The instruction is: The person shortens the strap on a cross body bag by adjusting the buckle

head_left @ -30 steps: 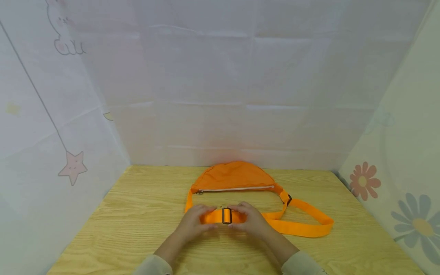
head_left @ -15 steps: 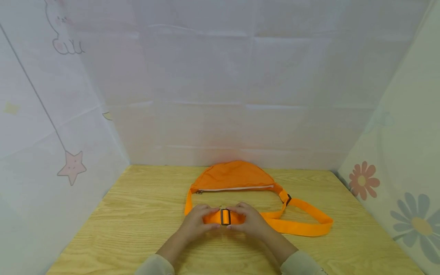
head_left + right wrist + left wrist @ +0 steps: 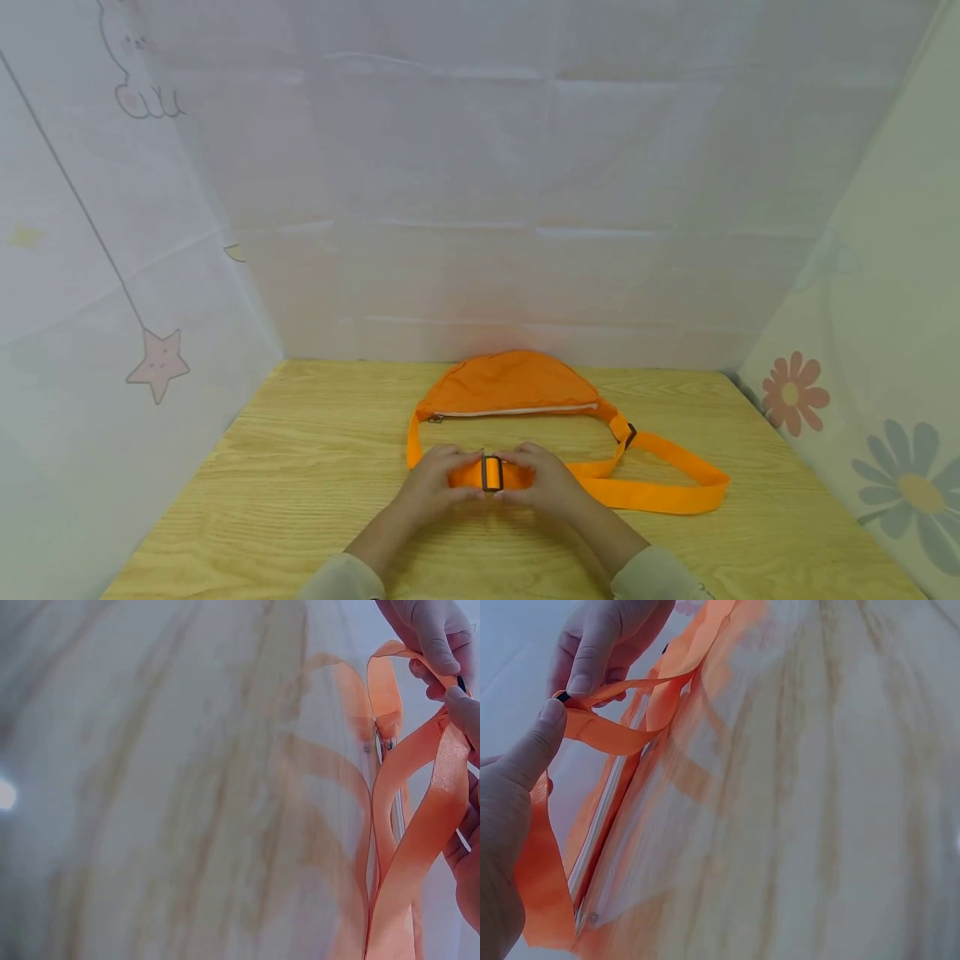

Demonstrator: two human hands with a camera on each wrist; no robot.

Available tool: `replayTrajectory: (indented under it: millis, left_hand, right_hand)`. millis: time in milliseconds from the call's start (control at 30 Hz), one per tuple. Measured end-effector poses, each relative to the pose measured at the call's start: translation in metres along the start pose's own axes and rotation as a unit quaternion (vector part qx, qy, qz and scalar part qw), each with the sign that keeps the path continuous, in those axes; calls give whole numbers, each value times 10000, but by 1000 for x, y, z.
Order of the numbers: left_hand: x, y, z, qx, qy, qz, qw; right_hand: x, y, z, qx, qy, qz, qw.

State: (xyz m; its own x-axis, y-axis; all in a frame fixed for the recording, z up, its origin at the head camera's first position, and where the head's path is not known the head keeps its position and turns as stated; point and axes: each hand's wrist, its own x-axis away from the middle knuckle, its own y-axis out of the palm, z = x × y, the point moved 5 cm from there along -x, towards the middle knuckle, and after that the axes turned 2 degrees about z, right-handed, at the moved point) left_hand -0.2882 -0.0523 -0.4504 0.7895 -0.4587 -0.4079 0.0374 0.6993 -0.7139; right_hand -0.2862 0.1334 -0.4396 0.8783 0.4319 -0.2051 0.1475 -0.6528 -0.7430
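An orange waist bag (image 3: 517, 385) lies at the back of the table, its pale zipper facing the front edge. In front of it, both hands hold its orange strap (image 3: 652, 497) at a dark slide buckle (image 3: 485, 473). My left hand (image 3: 433, 485) grips the strap at the buckle's left side, thumb below and fingers above. My right hand (image 3: 547, 483) pinches at the right side in the same way. In the left wrist view, the thumbs meet close at the buckle (image 3: 562, 696), and a strap loop (image 3: 607, 735) hangs from it. Fingers partly hide the strap.
A second dark buckle (image 3: 630, 434) sits at the bag's right end, where the strap spreads into a wide loop on the wood-grain table (image 3: 300, 467). A pale cloth backdrop (image 3: 480, 208) rises behind, with printed side panels left and right.
My left hand has shifted slightly right, nearer the buckle, so the hands are a little closer together. The buckle has moved slightly left. The bag stays in place.
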Motion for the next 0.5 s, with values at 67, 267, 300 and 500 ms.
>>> replayTrajectory:
  millis: [67, 267, 300, 500]
  left_hand:
    - [0, -1, -1, -106, 1, 5, 9999]
    - [2, -3, -5, -311, -92, 43, 9995]
    - [3, -3, -6, -280, -124, 24, 9995]
    - [4, -3, -6, -111, -145, -19, 9998]
  right_hand:
    - [0, 0, 0, 11, -5, 0, 10000]
    - [0, -1, 0, -80, 29, -3, 10000]
    - [0, -1, 0, -95, 36, -1, 9999]
    - [0, -1, -1, -103, 32, -6, 9999]
